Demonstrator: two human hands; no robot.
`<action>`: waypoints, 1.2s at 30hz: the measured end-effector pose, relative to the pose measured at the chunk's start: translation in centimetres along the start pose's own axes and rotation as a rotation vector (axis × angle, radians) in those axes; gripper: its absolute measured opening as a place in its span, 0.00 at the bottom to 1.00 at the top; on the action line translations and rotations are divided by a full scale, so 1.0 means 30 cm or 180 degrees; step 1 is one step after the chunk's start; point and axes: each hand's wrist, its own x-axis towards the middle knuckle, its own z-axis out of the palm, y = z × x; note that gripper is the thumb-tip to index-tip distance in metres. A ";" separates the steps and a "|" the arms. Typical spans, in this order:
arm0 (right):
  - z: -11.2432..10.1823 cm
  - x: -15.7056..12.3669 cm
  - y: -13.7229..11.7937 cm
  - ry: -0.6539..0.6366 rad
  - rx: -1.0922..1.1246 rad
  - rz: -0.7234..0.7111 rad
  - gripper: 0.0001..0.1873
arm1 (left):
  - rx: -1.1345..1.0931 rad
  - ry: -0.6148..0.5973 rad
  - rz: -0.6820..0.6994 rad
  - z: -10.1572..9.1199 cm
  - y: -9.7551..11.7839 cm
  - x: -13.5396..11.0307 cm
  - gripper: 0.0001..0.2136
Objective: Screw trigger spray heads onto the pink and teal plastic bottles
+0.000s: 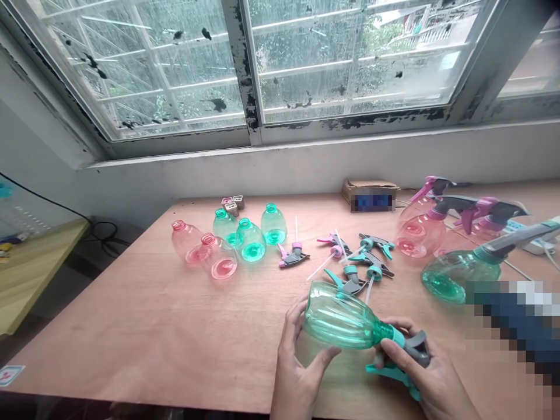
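A clear green spray bottle (341, 315) lies sideways above the table's near edge, its base toward the left. My left hand (297, 356) curls round the base end, fingers behind it and thumb below. At the neck, my right hand (424, 367) grips the grey and teal trigger spray head (398, 336), thumb and fingers at the teal collar. The collar sits at the bottle's mouth; I cannot tell how tight it is. Just beyond the bottle lie several loose spray heads, among them a teal one (350, 280) and a pink one (294, 255).
Open green bottles (251, 242) and two open pink bottles (219, 259) stand on the left of the table (175, 332). On the right are bottles with heads on, pink (420, 233) and green (459, 271). A cardboard box (370, 195) sits by the wall.
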 end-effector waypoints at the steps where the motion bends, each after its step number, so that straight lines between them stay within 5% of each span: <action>1: 0.002 -0.002 -0.001 0.0020 -0.0021 -0.0016 0.26 | 0.0006 -0.0022 0.0005 0.000 0.003 -0.003 0.31; 9: 0.066 -0.034 -0.043 0.0165 -0.0083 -0.0140 0.23 | -0.0118 0.0192 -0.0181 0.003 0.029 -0.018 0.35; 22: 0.060 -0.030 -0.055 0.0147 0.0012 -0.0037 0.25 | -0.0167 -0.0228 -0.0045 -0.009 0.027 -0.007 0.33; 28: 0.061 -0.030 -0.053 -0.0046 -0.0158 -0.0076 0.23 | -0.0076 0.0078 -0.0054 -0.004 0.021 -0.011 0.37; 36: 0.057 -0.028 -0.050 0.0130 0.0060 -0.0031 0.25 | 0.0027 -0.0010 0.0024 -0.003 -0.006 -0.002 0.34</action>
